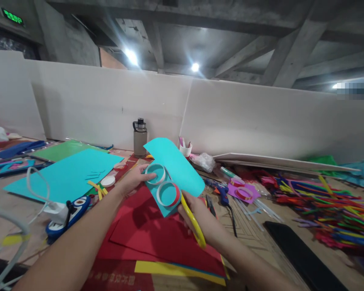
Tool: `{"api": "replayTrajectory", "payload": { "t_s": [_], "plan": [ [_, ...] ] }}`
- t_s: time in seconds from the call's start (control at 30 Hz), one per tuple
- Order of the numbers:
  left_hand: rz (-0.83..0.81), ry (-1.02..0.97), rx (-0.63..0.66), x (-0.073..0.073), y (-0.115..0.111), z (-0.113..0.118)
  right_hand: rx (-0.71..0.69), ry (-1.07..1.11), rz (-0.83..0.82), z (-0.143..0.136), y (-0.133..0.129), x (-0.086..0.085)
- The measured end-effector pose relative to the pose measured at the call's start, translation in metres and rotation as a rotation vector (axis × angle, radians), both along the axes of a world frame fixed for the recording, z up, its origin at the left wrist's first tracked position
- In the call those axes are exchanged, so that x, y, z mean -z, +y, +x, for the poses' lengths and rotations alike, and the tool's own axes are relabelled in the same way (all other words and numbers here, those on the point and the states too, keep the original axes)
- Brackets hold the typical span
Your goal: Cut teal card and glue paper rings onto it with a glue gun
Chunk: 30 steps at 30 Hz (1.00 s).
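A turquoise sheet (180, 167) is held up over the red sheets, its far part curling upward. My left hand (135, 179) pinches its left edge, with the thumb against a white-rimmed paper ring (156, 173). Beside that ring, a second ring (168, 194), white with a red band, lies on the near part of the sheet. My right hand (194, 212) is closed around yellow-handled scissors (193, 220) at the sheet's right edge. Their blades are mostly hidden by the paper and rings.
Red sheets (157, 238) lie underneath. A bottle (140, 139) and pen cup (185, 149) stand at the back. To the right are a glue gun (223, 195), a purple piece with rings (243, 192), a black phone-like slab (303, 254) and coloured pipe cleaners (330, 202). A power strip (68, 218) sits left.
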<state>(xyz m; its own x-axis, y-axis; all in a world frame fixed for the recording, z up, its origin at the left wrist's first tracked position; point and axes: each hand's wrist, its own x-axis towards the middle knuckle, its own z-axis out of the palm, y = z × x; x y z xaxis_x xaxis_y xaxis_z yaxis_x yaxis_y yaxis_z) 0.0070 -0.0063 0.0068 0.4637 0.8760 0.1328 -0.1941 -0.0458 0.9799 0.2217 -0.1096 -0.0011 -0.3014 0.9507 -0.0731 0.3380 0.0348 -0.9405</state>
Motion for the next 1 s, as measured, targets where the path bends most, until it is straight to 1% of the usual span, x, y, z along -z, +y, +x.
{"api": "replayTrajectory", "payload": {
  "t_s": [0.23,0.4,0.67,0.83,1.0],
  "plan": [
    [-0.002,0.096,0.046,0.006,0.009,-0.011,-0.088,0.033,-0.035,0.008,0.005,0.008],
    [0.008,0.121,0.051,0.007,0.009,-0.012,-0.129,0.018,-0.009,0.011,0.007,0.006],
    [-0.019,0.112,0.068,0.006,0.01,-0.014,-0.11,-0.025,-0.034,0.003,0.01,-0.003],
    [-0.045,0.11,0.08,0.005,0.01,-0.017,-0.07,-0.102,-0.042,-0.004,0.011,-0.008],
    [-0.058,0.091,0.097,0.006,0.01,-0.017,-0.023,-0.154,-0.039,-0.006,0.014,-0.004]
  ]
}}
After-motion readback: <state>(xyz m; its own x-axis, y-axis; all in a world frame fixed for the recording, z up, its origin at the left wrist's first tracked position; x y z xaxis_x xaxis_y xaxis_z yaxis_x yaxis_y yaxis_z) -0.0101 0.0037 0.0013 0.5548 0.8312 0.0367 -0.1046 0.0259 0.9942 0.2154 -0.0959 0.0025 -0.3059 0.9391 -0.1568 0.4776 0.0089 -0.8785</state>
